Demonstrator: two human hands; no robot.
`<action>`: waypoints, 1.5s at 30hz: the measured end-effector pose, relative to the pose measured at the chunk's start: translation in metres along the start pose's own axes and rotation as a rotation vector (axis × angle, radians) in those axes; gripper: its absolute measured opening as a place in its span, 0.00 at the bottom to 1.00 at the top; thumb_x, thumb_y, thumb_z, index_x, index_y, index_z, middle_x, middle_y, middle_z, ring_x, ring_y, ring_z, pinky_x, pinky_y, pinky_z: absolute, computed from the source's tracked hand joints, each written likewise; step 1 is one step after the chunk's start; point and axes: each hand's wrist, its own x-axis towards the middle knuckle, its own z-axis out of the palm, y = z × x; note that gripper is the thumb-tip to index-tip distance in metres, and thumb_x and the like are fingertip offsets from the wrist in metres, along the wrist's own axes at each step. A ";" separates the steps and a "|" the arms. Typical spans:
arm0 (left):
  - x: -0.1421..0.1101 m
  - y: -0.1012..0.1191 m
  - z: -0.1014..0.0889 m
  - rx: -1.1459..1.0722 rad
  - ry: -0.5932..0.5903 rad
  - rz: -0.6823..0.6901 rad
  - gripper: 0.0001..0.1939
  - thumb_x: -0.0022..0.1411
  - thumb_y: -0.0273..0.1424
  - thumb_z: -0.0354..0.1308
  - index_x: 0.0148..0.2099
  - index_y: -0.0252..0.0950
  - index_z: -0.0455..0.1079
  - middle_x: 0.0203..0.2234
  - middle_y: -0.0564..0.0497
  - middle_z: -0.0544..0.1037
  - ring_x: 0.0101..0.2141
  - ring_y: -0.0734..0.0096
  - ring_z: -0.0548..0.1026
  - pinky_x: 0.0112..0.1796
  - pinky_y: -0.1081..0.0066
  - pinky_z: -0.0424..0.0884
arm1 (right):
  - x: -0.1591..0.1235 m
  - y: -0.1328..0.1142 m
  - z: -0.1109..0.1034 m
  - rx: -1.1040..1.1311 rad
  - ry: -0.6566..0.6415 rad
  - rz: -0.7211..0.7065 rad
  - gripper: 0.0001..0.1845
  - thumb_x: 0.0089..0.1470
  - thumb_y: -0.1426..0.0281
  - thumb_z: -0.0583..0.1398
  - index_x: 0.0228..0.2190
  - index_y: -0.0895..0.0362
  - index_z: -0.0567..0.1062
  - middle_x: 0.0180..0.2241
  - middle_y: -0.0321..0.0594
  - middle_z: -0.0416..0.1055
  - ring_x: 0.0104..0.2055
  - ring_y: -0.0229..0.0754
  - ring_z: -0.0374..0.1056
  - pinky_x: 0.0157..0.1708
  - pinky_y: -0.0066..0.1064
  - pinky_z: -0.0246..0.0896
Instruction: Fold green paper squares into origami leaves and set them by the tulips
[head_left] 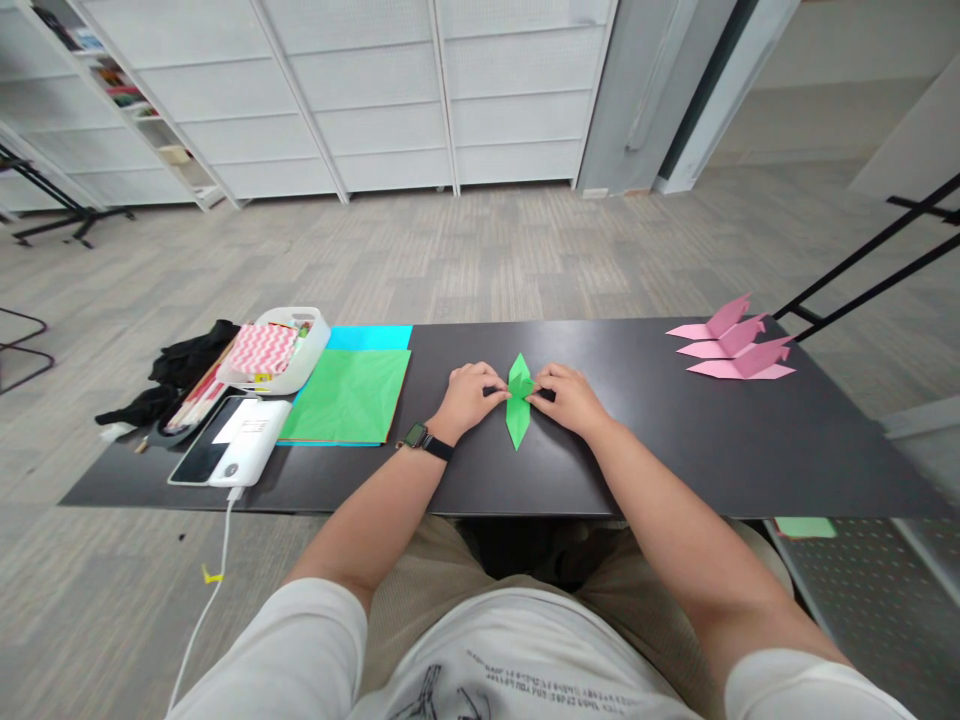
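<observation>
A green origami crane (518,408) with its two wings spread, one pointing away from me and one toward me, is between my hands on the dark table. My left hand (472,398) pinches its left side with thumb and fingertips. At its right side my right hand (568,400) pinches the paper, with the exact grip partly hidden by the fingers. Three finished pink paper cranes (739,345) stand in a row toward the right end of the table. To the left lies a stack of green paper (349,395) on blue sheets (375,338).
The dark table (637,470) carries a white basket (311,360) with a pink-patterned pouch (262,348), a phone (206,450), a white power bank (251,445) with a cable (214,590) hanging over the edge, and black cloth (191,360) at the left. Black metal bars (862,260) stand beyond the right end.
</observation>
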 end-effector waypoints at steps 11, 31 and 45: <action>-0.004 0.003 -0.003 -0.028 -0.010 -0.001 0.02 0.68 0.33 0.68 0.42 0.43 0.82 0.44 0.51 0.84 0.47 0.60 0.77 0.56 0.55 0.66 | -0.002 0.000 0.002 0.035 0.047 -0.049 0.03 0.61 0.67 0.68 0.33 0.51 0.81 0.39 0.40 0.77 0.44 0.48 0.73 0.47 0.41 0.65; -0.008 0.009 0.005 -0.638 0.081 0.010 0.22 0.60 0.31 0.73 0.55 0.37 0.73 0.41 0.49 0.84 0.47 0.63 0.83 0.57 0.61 0.73 | -0.016 -0.026 -0.006 0.193 0.203 -0.076 0.04 0.61 0.66 0.65 0.36 0.51 0.82 0.37 0.39 0.75 0.41 0.45 0.74 0.47 0.38 0.70; -0.007 0.000 0.001 -0.446 0.111 0.062 0.27 0.61 0.29 0.71 0.62 0.39 0.72 0.51 0.44 0.83 0.52 0.59 0.81 0.60 0.56 0.73 | -0.045 -0.022 -0.040 0.102 0.405 0.105 0.09 0.61 0.61 0.66 0.30 0.50 0.79 0.34 0.39 0.77 0.39 0.47 0.74 0.44 0.40 0.70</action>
